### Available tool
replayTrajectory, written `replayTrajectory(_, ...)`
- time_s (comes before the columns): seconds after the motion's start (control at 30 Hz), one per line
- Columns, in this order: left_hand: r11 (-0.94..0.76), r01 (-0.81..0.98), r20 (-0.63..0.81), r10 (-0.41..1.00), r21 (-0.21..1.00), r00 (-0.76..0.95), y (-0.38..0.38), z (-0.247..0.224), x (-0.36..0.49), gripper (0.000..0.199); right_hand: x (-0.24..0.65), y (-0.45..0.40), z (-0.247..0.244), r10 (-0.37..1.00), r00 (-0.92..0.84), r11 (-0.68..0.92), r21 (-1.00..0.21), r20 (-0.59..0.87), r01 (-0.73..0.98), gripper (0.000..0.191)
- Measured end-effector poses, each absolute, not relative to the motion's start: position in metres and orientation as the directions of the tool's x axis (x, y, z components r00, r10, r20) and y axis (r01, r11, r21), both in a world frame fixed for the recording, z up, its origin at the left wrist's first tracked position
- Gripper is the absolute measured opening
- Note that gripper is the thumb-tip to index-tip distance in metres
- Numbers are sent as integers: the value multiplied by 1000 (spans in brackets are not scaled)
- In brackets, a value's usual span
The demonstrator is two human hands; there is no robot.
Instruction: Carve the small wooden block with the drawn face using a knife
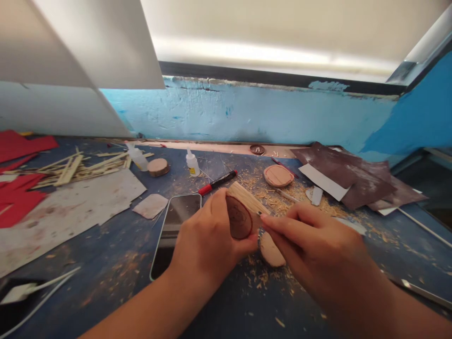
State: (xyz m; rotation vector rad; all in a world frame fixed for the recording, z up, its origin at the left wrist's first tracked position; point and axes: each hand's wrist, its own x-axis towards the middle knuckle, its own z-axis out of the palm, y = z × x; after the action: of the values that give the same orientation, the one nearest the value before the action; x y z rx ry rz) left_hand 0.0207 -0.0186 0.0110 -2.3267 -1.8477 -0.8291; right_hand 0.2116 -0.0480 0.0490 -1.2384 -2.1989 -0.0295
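The left hand (208, 230) gripped a bark-edged disc (240, 217); the right (318, 238) pinched a mostly hidden, dark-tipped tool (259, 213) near shavings (262, 278).

L hand (208, 230) & R hand (325, 240) bare, forearms (155, 301) too.

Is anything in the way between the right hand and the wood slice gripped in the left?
Nothing visible blocks the right hand from the wood slice; the pale grooved wood lies along its edge, beside the fingertips.
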Motion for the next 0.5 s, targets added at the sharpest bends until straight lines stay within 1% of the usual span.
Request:
replayTrajectory(0.2, -283, 921, 420, 895, 269, 152, -18, 13, 20, 69, 213, -46, 50, 775, -372, 572, -315, 512, 758, 21)
replayTrajectory(0.37, -267, 918, 383, 913, 293, 143, -17, 15, 20, 56, 213, -44, 51, 776, -376, 578, -333, 506, 745, 20)
replayTrajectory(0.5, -277, 919, 415, 898, 282, 143, -16, 13, 20, 53, 212, -45, 48, 780, -377, 570, -319, 499, 757, 22)
